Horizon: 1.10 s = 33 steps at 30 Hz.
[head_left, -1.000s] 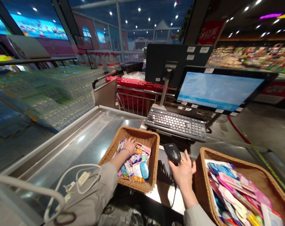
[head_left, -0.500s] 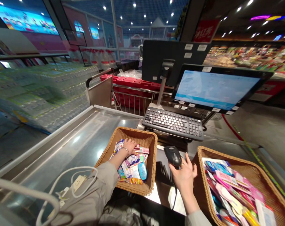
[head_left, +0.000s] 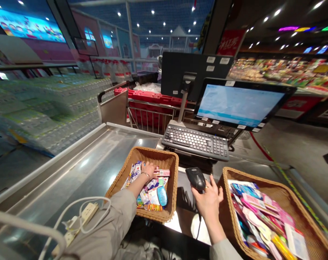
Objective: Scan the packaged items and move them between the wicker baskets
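Observation:
My left hand (head_left: 149, 170) is inside the left wicker basket (head_left: 176, 187), resting on a heap of small packets with its fingers apart. A blue-and-white pack (head_left: 161, 196) and an orange-yellow striped item (head_left: 154, 207) lie in that basket nearer to me. A pink-and-white box (head_left: 163, 173) is beside my fingertips, which are partly hidden. My right hand (head_left: 208, 198) is closed on a black barcode scanner (head_left: 195, 178), held between the two baskets. The scanner's cable hangs down below my hand.
Another wicker basket (head_left: 225, 206), with colourful packaged goods, stands at the right. A keyboard (head_left: 195, 141) and a lit screen (head_left: 239, 104) are ahead. On the metal counter (head_left: 93, 155) at left lies a power strip (head_left: 84, 218) with a looped white cable. Beyond is a metal cart (head_left: 144, 117).
The view has shifted slightly, so the screen and right basket appear further left. My left hand stays among the packets, and the scanner remains in my right hand.

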Tool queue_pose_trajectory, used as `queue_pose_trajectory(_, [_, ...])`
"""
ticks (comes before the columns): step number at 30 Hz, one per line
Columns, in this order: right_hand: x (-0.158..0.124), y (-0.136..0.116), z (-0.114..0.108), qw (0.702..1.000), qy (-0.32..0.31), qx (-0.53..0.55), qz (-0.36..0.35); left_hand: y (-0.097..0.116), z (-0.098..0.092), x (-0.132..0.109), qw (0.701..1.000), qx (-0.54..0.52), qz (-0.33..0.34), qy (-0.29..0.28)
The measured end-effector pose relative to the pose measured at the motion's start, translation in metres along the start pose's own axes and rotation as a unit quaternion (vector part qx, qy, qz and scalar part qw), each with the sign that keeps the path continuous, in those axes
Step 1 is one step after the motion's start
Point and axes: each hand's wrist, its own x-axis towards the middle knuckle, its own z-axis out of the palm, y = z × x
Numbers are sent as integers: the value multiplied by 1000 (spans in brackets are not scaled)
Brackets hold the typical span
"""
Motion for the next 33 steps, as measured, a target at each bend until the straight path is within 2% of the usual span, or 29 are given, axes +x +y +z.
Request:
queue_pose_trajectory(4, [1,2,-3,1000,1,0,-15,0,-12,-4,999,12,10,30])
queue_pose_trajectory(9, [2,-1,-5,998,-12,-1,-54,2,-38,-16,996,26,24,79])
queue_pose_trajectory(17, [8,-15,-10,996,-20,4,-87,10,-73,-34,980,-21,13,198])
queue_pose_trajectory(22, [11,-20,-12,994,-16,-7,-112,14,-85,-38,968,-8,2,250])
queue_pose_trajectory(26, [13,-27,-13,989,-6,-18,-144,22,-92,-41,963,-12,-17,270])
queue_pose_trajectory(29, [13,-32,-14,987,-5,-21,-162,29,-96,-43,958,-18,-21,286])
queue_pose_trajectory(33, [13,-38,-14,985,-4,-21,-172,38,-99,-43,942,-23,-27,335])
